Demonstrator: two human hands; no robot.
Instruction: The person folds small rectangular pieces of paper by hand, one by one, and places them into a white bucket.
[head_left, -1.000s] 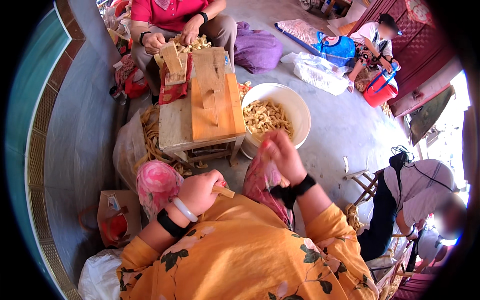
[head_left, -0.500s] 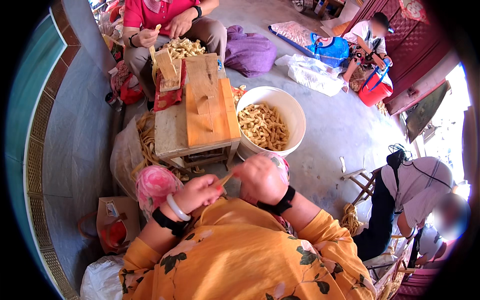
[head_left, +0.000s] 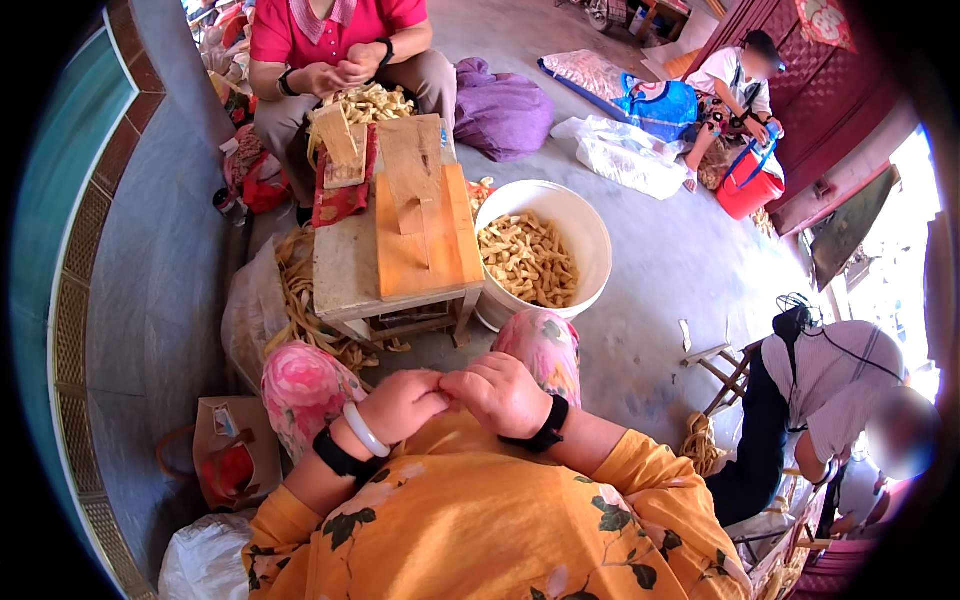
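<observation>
My left hand [head_left: 405, 402], with a pale bangle and a black band at the wrist, meets my right hand [head_left: 507, 397] above my lap. Both are closed, fingertips touching, and they hide the thin tan strip seen between them half a second ago. Just ahead stands a low table [head_left: 340, 270] carrying an orange-brown wooden board [head_left: 450, 250] and an upright wooden plank [head_left: 410, 160] with a peg. Right of it is a white bucket [head_left: 592, 240] partly filled with short, knotted-looking tan pieces [head_left: 525, 258].
Long tan strips [head_left: 297, 290] spill from a plastic bag [head_left: 252, 295] left of the table. Across from me sits a person in red [head_left: 340, 50], beside a purple sack [head_left: 500, 115]. Another person bends over at right [head_left: 830, 370]. A paper bag [head_left: 255, 425] stands at my left.
My hands have come together, and the strip between them has gone out of sight. The person opposite has brought both hands together over the tan pile.
</observation>
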